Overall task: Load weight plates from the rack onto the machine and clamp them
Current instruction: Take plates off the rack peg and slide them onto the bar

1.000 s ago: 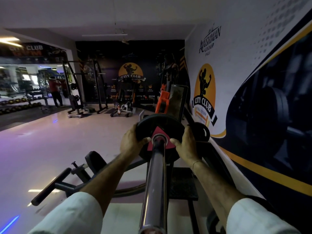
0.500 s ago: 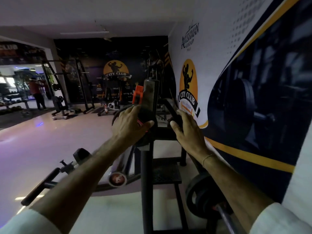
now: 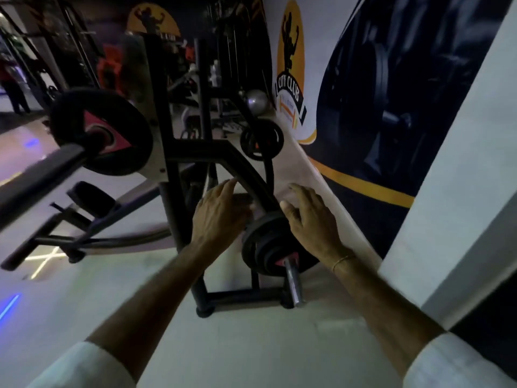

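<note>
Both hands are held open, fingers spread: the left hand [image 3: 221,211] and right hand [image 3: 310,217] flank a stack of black plates [image 3: 265,245] on a rack peg [image 3: 292,281], whose long axis points near and down. Contact cannot be told. "CITY CLUB" is read on the wall logo [image 3: 289,91]. One plate [image 3: 103,133] sits on the machine bar [image 3: 36,175] at far left.

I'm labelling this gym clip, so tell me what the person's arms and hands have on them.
Both forearms are bare, with white sleeves pushed up near the elbows. The right hand has a thin gold-coloured bangle at the wrist. The left hand shows no jewellery or glove.
</note>
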